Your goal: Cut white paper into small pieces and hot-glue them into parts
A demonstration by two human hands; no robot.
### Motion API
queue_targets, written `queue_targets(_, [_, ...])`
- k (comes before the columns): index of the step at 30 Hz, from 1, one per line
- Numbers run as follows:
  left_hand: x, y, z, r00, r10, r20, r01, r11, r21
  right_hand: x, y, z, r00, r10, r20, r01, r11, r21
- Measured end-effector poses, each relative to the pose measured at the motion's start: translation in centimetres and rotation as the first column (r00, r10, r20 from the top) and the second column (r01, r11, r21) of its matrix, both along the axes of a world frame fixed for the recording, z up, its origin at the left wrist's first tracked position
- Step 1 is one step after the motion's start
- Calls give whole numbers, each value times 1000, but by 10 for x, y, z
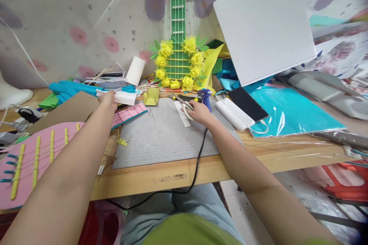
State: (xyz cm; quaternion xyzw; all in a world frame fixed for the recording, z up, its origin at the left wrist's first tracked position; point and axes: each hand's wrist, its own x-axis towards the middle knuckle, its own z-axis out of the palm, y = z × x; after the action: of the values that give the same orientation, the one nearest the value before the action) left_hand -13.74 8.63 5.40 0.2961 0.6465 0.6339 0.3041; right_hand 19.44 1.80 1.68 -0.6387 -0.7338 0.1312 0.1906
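My left hand point(107, 98) reaches to the back left of the cutting mat, its fingers closed on a folded piece of white paper point(125, 98). At the mat's back right, my right hand point(199, 111) is closed on a pair of scissors point(187, 109) with pale handles, blades pointing away to the left. Beneath the scissors lies a narrow white strip point(182, 114). Just beyond my right hand is a blue glue gun point(205, 98). A pink and blue slatted piece point(130, 115) sits near my left wrist.
The grey cutting mat point(155, 145) carries small scraps, and a black cord point(198, 160) crosses its front edge. Yellow flowers point(189, 44) surround a green stringed neck piece point(178, 11) at the back. A pink stringed board point(43, 157) lies left; a white power strip point(234, 114) lies right.
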Motion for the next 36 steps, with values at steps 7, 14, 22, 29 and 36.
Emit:
queue_targets(7, [9, -19, 10, 855, 232, -465, -229, 971, 63, 0, 2, 0, 995, -95, -37, 96, 995, 15])
queue_targets(14, [126, -54, -10, 571, -208, -794, 387, 922, 37, -5, 4, -7, 974, -211, -86, 212, 977, 10])
queue_targets(22, [219, -83, -61, 244, -496, -833, 483, 807, -340, -3, 1, -10, 986, -166, 25, 164, 985, 48])
queue_targets(29, [221, -83, -74, 221, -585, -781, 473, 764, -438, -3, 3, -11, 986, -166, -1, 165, 983, 77])
queue_targets(36, [180, -71, -55, 361, -425, -830, 540, 821, -186, -3, 3, -14, 989, -138, 45, 134, 988, 83])
